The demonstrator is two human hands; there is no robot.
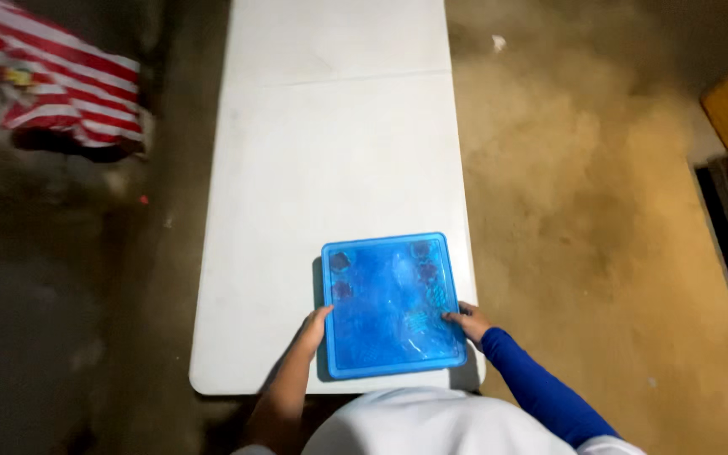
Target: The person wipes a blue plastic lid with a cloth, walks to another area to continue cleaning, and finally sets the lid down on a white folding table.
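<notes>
White cloth of my top fills the bottom edge. Beyond it, the long white table (330, 152) carries the blue lidded box (391, 305) at its near right corner. Left hand (314, 328) and right hand (468, 321) grasp its opposite sides; I'd best keep it level.

tray (389, 307) on table (330, 152) near edge | cloth (65, 80) far left
</notes>
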